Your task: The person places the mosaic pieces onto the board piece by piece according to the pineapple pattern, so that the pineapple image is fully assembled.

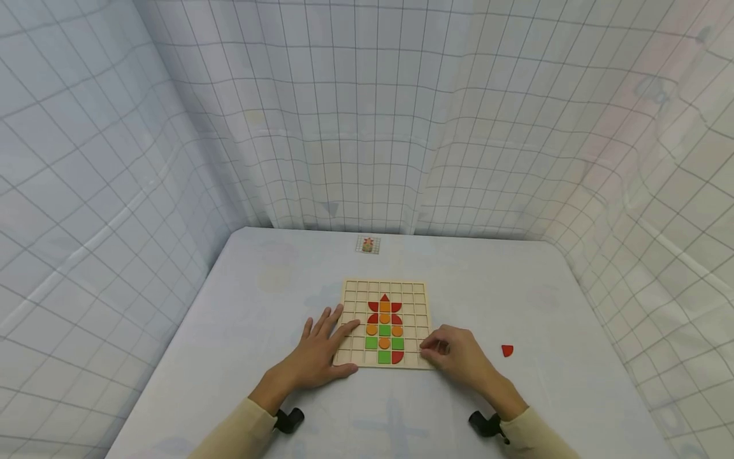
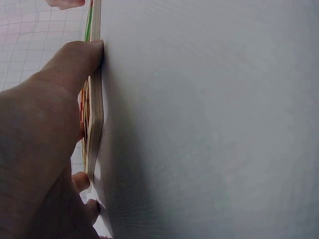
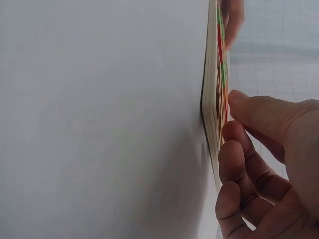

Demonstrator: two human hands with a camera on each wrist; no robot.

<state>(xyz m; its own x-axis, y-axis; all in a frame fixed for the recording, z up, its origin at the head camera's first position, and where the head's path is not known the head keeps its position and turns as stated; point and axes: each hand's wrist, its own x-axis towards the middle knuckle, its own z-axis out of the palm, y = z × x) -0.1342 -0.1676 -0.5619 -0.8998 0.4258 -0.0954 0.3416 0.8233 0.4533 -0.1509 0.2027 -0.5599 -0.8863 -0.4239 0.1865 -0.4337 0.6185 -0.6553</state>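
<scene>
A wooden grid board [image 1: 352,288] lies flat on the white table [image 1: 258,287]. Red, orange and green tiles [image 1: 384,330] fill its middle cells in a flower-like figure. My left hand [image 1: 335,338] lies flat with straight fingers over the board's near left part, and its thumb presses the board's edge [image 2: 94,124]. My right hand [image 1: 436,347] is curled at the near right corner. There its thumb [image 3: 246,107] sits on the board's top face [image 3: 213,74] and its fingers touch the side edge.
One loose red tile [image 1: 507,350] lies on the table to the right of my right hand. A small picture card [image 1: 367,245] sits at the table's far edge. Checked white curtains [image 1: 367,127] close in the table on three sides.
</scene>
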